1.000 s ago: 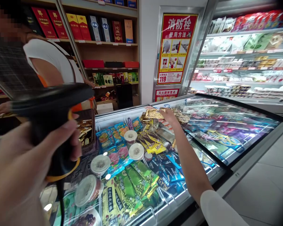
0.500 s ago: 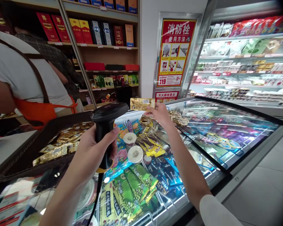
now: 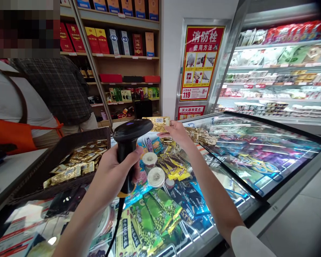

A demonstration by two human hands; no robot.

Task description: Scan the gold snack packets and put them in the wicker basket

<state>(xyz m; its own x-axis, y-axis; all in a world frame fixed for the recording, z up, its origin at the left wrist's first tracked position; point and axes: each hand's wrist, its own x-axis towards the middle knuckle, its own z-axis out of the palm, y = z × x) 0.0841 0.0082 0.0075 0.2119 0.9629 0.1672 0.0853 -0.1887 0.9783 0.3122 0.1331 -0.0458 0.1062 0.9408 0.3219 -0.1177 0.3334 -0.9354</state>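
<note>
Shifted rightward since the earlier frame, the black scanner (image 3: pixel 132 130) is gripped in the left hand (image 3: pixel 121 166), fingers wrapped round its handle, and is best aimed squarely at the uncovered label (image 3: pixel 159 120) of the gold packet (image 3: pixel 162 126), pinched at its right end above the freezer (image 3: pixel 296 182) by the right hand (image 3: pixel 178 132).

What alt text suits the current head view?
The left hand grips a black barcode scanner near a gold packet in the right hand, above a display case of colorful packets and tubs. A basket at left holds gold packets.
</note>
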